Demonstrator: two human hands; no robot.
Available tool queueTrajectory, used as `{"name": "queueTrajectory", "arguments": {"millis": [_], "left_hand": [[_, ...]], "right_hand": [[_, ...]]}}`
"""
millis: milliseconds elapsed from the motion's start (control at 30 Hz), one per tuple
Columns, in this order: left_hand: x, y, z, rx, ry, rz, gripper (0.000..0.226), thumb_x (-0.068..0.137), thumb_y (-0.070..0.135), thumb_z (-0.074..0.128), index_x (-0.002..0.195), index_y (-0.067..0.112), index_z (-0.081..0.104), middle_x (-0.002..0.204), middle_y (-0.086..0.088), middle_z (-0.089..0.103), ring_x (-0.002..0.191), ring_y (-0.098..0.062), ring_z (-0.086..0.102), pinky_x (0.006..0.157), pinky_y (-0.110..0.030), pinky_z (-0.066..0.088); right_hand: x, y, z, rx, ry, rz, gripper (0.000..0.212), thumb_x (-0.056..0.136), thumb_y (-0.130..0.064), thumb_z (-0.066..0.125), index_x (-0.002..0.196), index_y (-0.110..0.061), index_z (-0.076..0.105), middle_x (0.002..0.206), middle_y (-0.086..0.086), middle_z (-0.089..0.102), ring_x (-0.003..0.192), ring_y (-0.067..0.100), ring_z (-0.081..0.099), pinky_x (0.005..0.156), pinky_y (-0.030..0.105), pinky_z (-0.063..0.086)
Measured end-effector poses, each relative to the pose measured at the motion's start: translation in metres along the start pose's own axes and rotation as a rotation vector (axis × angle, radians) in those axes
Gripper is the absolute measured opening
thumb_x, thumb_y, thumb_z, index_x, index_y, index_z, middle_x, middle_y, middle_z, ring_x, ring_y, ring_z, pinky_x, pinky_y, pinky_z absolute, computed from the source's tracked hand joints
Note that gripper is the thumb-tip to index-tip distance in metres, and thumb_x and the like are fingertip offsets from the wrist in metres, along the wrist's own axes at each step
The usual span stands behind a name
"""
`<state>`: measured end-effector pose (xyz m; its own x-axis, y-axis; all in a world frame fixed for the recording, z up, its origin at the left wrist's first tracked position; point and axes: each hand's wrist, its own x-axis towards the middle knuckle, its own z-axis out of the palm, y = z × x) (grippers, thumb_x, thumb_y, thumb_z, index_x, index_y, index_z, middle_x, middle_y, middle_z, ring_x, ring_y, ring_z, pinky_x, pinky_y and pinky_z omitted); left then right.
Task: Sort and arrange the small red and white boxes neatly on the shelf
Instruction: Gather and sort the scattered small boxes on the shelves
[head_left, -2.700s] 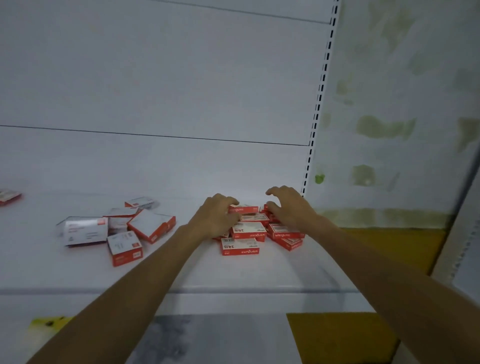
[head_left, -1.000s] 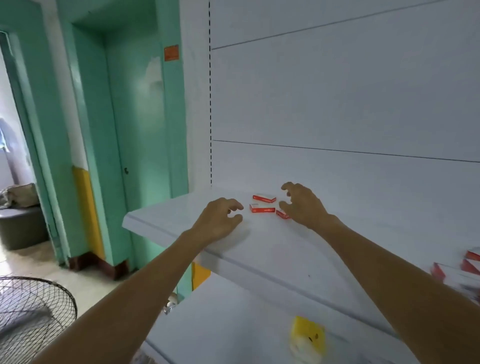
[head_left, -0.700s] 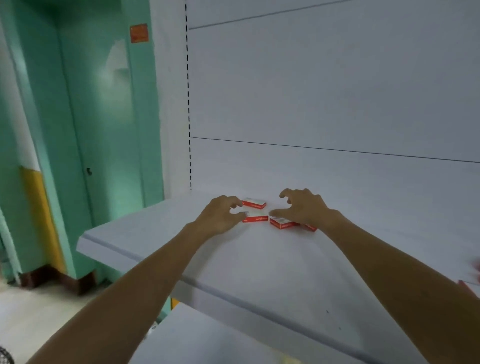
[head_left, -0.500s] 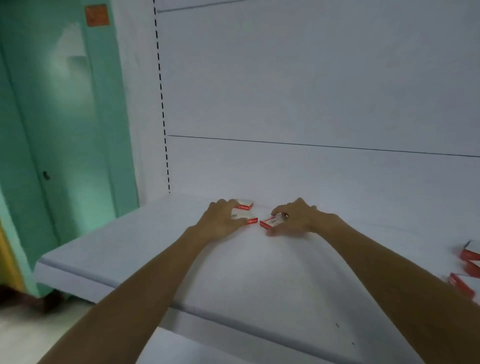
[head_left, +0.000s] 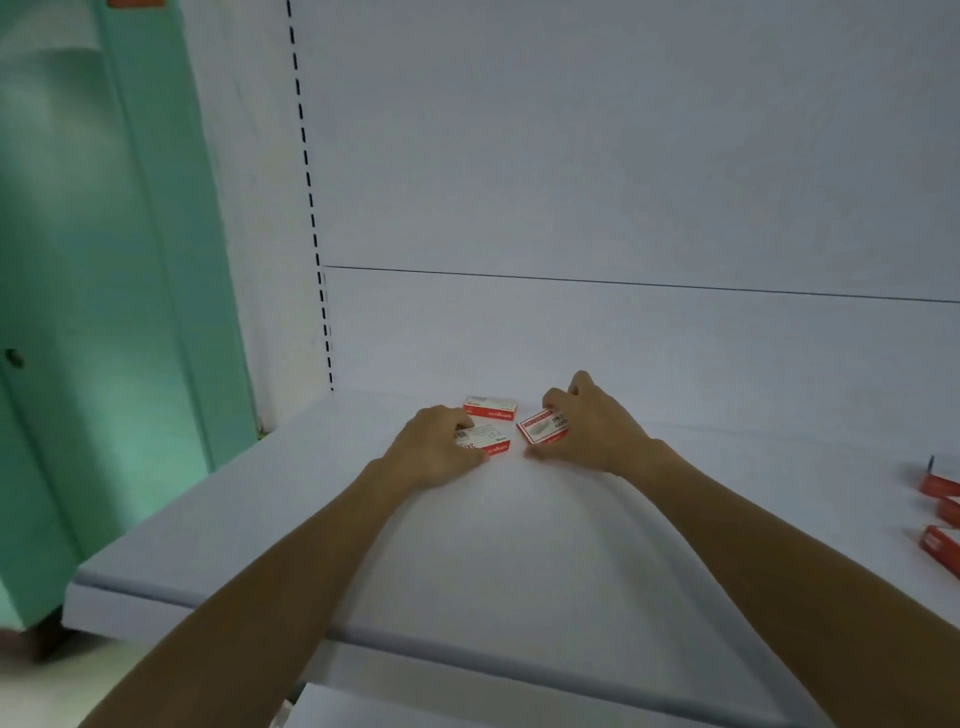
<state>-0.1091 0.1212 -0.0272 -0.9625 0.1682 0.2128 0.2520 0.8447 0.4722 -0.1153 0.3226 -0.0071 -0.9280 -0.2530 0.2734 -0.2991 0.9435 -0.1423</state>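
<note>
Three small red and white boxes lie near the back left of the white shelf (head_left: 467, 561). My left hand (head_left: 434, 452) rests on the nearest box (head_left: 491, 441), fingers curled over its left part. My right hand (head_left: 592, 428) grips a second box (head_left: 543, 427) and holds it tilted, one edge lifted off the shelf. A third box (head_left: 491, 407) lies flat behind them, untouched, close to the back panel.
More red boxes (head_left: 940, 512) lie at the shelf's right edge, partly cut off. A slotted upright (head_left: 311, 208) and a green door (head_left: 104, 286) stand on the left. The shelf's front edge (head_left: 415, 649) runs below my forearms, with a lower shelf beneath.
The view swung from the right-hand pile to the shelf's left end. My left hand settled on one box, and my right hand took hold of another and tilted it up.
</note>
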Motion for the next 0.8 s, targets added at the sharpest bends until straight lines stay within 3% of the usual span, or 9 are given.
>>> {"name": "queueTrajectory", "arguments": {"millis": [233,400,700,800], "left_hand": [[-0.017,-0.003,-0.025,-0.094,0.072,0.097,0.039,0.082,0.030,0.066,0.118,0.017,0.059,0.115,-0.004,0.060,0.096,-0.015,0.054,0.077,-0.021,0.039],[-0.032,0.032,-0.015,-0.160,0.023,0.244,0.039,0.086,0.027,0.061,0.124,0.023,0.055,0.115,-0.004,0.059,0.099,-0.015,0.054,0.079,-0.019,0.037],[-0.036,0.138,0.029,-0.144,-0.089,0.508,0.040,0.089,0.026,0.058,0.128,0.019,0.052,0.118,-0.007,0.056,0.110,-0.020,0.051,0.085,-0.019,0.034],[-0.039,0.186,0.054,-0.131,-0.102,0.566,0.042,0.090,0.024,0.054,0.130,0.012,0.049,0.121,-0.008,0.054,0.115,-0.025,0.047,0.092,-0.027,0.036]], "right_hand": [[-0.024,-0.014,-0.013,0.031,0.246,0.068,0.065,0.071,-0.057,0.068,0.115,-0.011,0.053,0.124,0.007,0.036,0.096,0.023,0.059,0.081,0.030,0.052],[-0.064,0.011,-0.039,-0.099,0.231,0.253,0.066,0.072,-0.067,0.060,0.107,-0.011,0.053,0.110,0.004,0.050,0.091,0.026,0.057,0.075,0.032,0.043],[-0.167,0.083,-0.082,-0.080,0.341,0.470,0.048,0.086,-0.040,0.061,0.126,-0.016,0.051,0.116,0.011,0.051,0.103,0.030,0.055,0.084,0.030,0.041],[-0.213,0.109,-0.100,-0.177,0.337,0.568,0.044,0.087,-0.040,0.057,0.127,-0.020,0.050,0.120,0.007,0.048,0.110,0.027,0.053,0.086,0.033,0.041]]}}
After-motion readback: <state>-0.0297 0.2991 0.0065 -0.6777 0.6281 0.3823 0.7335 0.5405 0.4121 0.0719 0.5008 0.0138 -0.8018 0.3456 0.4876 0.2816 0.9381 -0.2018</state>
